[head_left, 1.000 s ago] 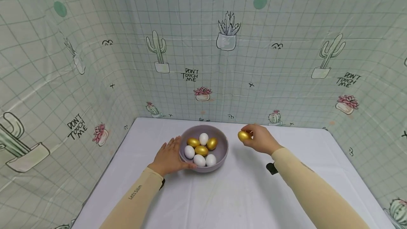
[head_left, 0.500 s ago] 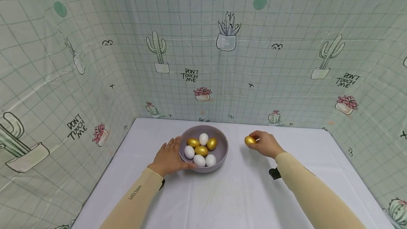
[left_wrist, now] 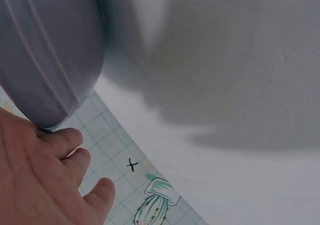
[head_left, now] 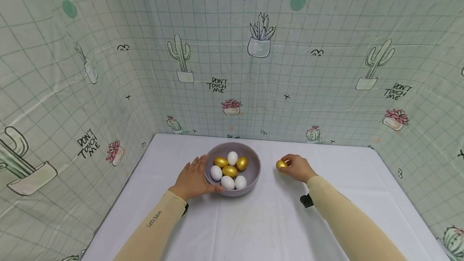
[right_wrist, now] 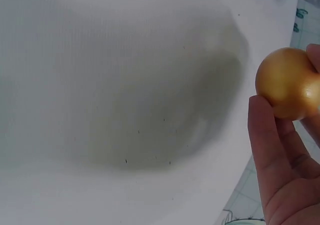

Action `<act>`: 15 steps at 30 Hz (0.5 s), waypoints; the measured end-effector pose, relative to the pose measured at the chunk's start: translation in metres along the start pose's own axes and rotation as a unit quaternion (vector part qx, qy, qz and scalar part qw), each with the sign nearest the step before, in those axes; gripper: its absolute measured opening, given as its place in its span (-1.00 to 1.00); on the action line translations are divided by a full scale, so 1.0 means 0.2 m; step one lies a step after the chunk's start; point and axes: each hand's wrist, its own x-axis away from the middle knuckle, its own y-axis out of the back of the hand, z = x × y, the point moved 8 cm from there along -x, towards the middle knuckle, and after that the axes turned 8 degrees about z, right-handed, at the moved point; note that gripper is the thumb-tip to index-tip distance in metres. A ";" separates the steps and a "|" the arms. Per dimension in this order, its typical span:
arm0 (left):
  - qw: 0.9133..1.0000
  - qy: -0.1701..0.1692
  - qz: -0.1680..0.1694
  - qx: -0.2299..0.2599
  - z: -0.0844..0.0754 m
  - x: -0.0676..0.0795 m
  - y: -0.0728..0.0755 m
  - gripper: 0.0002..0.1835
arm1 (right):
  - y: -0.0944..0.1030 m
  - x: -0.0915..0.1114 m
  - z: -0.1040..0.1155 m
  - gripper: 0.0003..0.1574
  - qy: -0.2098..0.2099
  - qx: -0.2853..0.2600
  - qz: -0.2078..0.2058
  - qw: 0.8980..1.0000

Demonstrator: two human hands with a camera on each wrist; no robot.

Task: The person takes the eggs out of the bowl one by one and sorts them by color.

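Observation:
A round greyish-purple bowl stands on the white-covered table and holds several white eggs and three gold eggs. My left hand rests against the bowl's left side, fingers extended and thumb along the near rim. The left wrist view shows the bowl's outer wall beside the fingers. To the right of the bowl, my right hand pinches another gold egg between thumb and fingers. In the right wrist view that gold egg sits at the fingertips, above the tabletop's shadow.
White cloth covers the table. A patterned curtain with cacti and grid lines hangs behind the table and along both sides. Dark wrist-camera pieces show under the sleeves.
My right hand has brought the gold egg lower, first shifting right and then slightly back left. My left hand and the bowl have stayed in place.

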 end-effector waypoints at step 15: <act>1.000 0.007 0.010 -0.001 0.01 0.00 -0.02 0.47 | -0.10 0.00 0.03 -0.47 -0.039 0.014 0.010 0.999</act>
